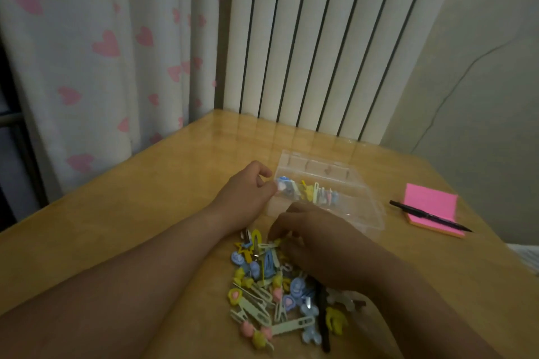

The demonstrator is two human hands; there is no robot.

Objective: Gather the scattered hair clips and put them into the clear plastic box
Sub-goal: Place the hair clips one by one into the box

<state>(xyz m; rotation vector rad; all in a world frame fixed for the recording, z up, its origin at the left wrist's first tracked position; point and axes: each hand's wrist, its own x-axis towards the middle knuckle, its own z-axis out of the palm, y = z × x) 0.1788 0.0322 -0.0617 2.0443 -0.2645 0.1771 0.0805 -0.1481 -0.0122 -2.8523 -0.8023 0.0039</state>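
Note:
A pile of pastel hair clips lies on the wooden table near me, in yellow, blue, pink and pale green. The clear plastic box stands open behind it, with several clips lined up inside. My left hand is at the box's left end, fingers curled against its edge beside a blue clip. My right hand hovers over the top of the pile, fingertips pinching a pale clip there.
A pink sticky-note pad with a black pen across it lies to the right of the box. A white radiator stands behind the table, and a heart-print curtain hangs at the left.

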